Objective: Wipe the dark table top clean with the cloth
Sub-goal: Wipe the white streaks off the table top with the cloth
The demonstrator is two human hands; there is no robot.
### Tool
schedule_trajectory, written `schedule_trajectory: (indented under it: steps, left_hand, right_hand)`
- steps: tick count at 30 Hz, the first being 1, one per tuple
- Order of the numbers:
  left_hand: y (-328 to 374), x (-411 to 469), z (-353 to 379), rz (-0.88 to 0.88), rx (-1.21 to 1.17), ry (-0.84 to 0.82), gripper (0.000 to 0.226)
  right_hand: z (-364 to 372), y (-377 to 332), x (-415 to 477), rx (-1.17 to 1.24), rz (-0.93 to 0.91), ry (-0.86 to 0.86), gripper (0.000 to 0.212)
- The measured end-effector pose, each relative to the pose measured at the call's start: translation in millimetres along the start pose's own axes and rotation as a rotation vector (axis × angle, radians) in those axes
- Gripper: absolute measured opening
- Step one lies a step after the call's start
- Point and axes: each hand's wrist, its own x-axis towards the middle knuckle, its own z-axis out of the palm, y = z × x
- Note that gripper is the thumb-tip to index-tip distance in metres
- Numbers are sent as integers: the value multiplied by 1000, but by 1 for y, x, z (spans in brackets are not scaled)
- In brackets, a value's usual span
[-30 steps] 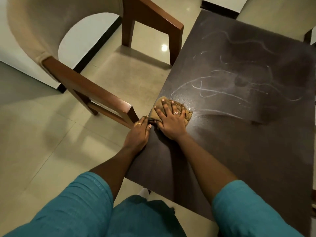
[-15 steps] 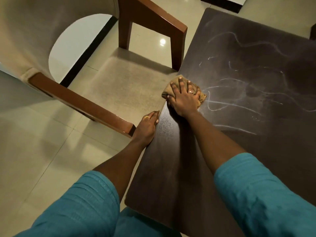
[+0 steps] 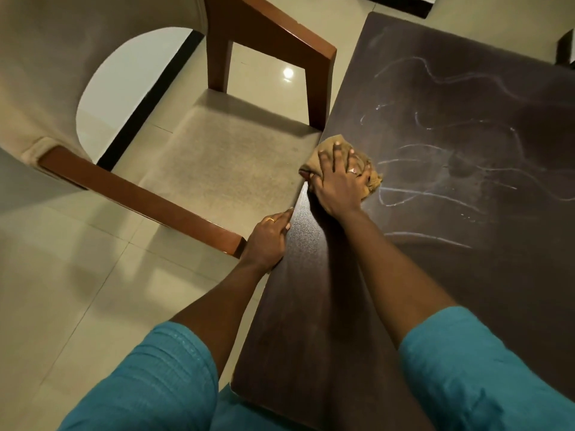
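Observation:
A dark brown table top (image 3: 451,275) fills the right side, with wavy white streaks across its far half. My right hand (image 3: 339,178) presses flat on a crumpled tan cloth (image 3: 371,180) at the table's left edge, fingers spread over it. My left hand (image 3: 267,239) grips the same edge nearer to me, fingers curled over the rim. The strip of table between the hands and my body looks darker and streak-free.
A wooden armchair (image 3: 174,209) with a beige seat stands tight against the table's left edge; its near armrest end touches my left hand. Glossy beige floor tiles lie to the left. A dark object sits at the far right edge (image 3: 564,51).
My right hand has pushed the cloth away from me along the table's left edge, past the spot where it was a second ago. My left hand stays on the rim.

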Motion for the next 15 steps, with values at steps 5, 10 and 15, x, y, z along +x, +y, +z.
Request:
schedule_trajectory:
  steps: [5, 10, 15]
  left_hand:
    - [7, 0, 0, -22, 36, -14, 41]
    - [8, 6, -14, 112, 269, -83, 57]
    - [14, 7, -14, 127, 338, -110, 57]
  right_hand:
    - [10, 1, -48, -29, -20, -9, 59]
    - [7, 25, -76, -30, 0, -3, 56]
    - [0, 63, -75, -4, 141, 3, 57]
